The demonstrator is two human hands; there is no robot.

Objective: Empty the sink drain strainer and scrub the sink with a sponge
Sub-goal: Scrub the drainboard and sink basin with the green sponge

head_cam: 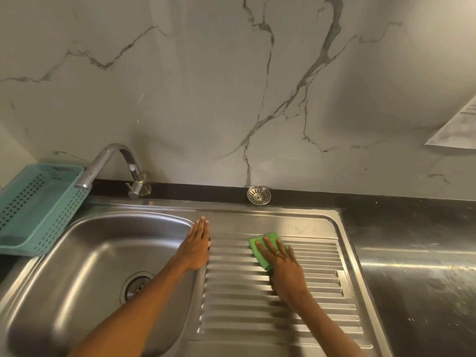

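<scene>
1. The green rectangular sponge (264,247) lies flat on the far end of the ribbed stainless steel draining board (273,300), its far corner reaching onto the smooth steel beyond the ribs. It looks thin and bright, and its near part is hidden under the hand.
2. The right hand (282,264) presses down on the sponge with straight, spread fingers; nothing is curled round it. A ring shows on one finger.
3. The left hand (197,244) rests flat, fingers straight and together, on the ridge between the stainless steel sink basin (85,261) and the draining board. It holds nothing.
4. The round perforated metal drain strainer (258,195) sits out of the sink, on the black ledge against the wall, well apart from both hands.
5. The drain opening (136,286) in the basin floor is partly hidden by the left forearm.
6. Edges: a raised rim borders the draining board on its far and right sides; beyond the right rim lies the dark, shiny table (417,253).
7. The curved metal tap (110,166) stands behind the basin's far left corner, and the teal perforated plastic basket (38,207) sits just beside it, at the basin's left rim.
8. The ribs between the sponge and the near edge lie bare.
</scene>
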